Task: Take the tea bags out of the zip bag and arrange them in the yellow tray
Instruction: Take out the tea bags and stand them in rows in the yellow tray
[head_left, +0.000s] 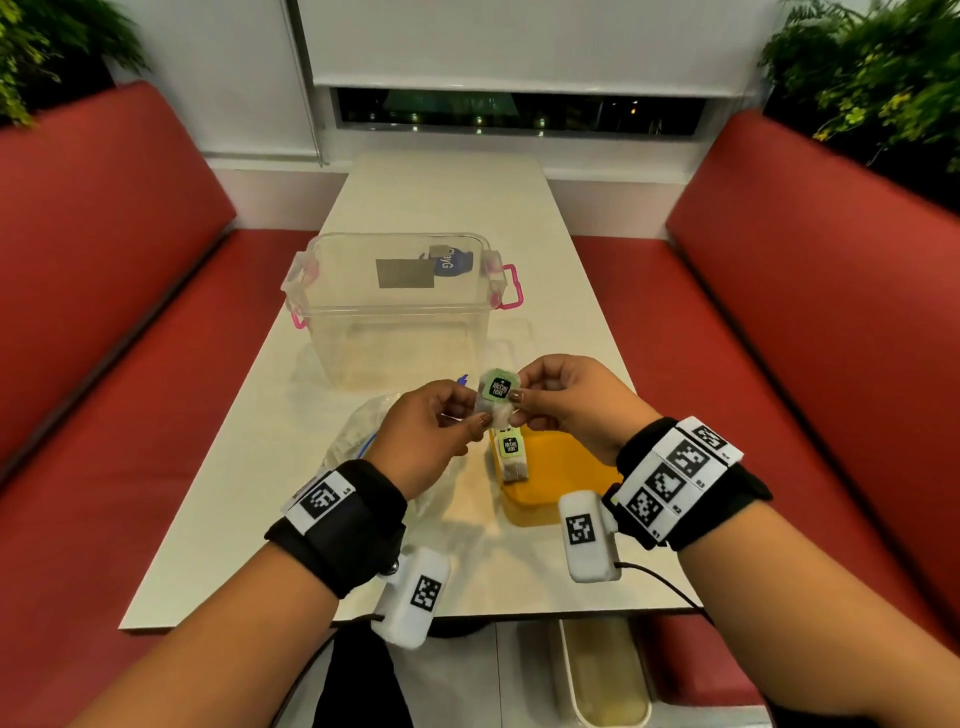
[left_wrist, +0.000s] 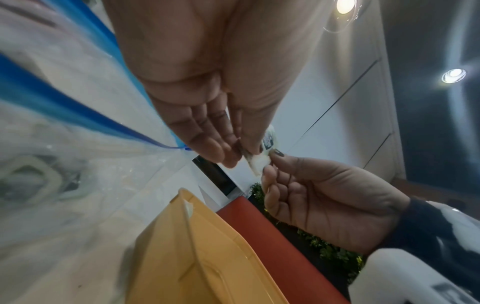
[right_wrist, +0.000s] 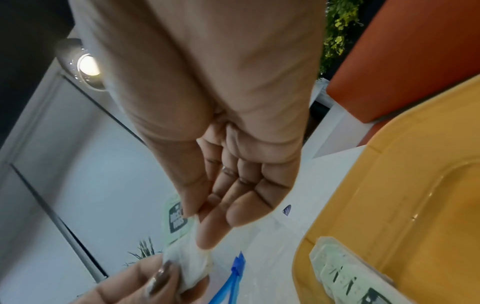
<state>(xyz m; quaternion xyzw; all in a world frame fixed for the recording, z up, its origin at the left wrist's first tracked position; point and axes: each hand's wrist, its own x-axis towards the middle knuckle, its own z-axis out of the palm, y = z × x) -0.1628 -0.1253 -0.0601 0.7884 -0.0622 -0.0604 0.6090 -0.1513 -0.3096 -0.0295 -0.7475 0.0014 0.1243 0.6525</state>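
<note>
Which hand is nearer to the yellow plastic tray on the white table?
The right hand: it is raised above the yellow plastic tray's far end. The left hand is off to the tray's left, above the clear zip bag.

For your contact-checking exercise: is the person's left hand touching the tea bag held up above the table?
Touching. In the head view the left hand pinches the tea bag between thumb and fingertips; the left wrist view shows the same pinch, with the right hand gripping its other side.
</note>
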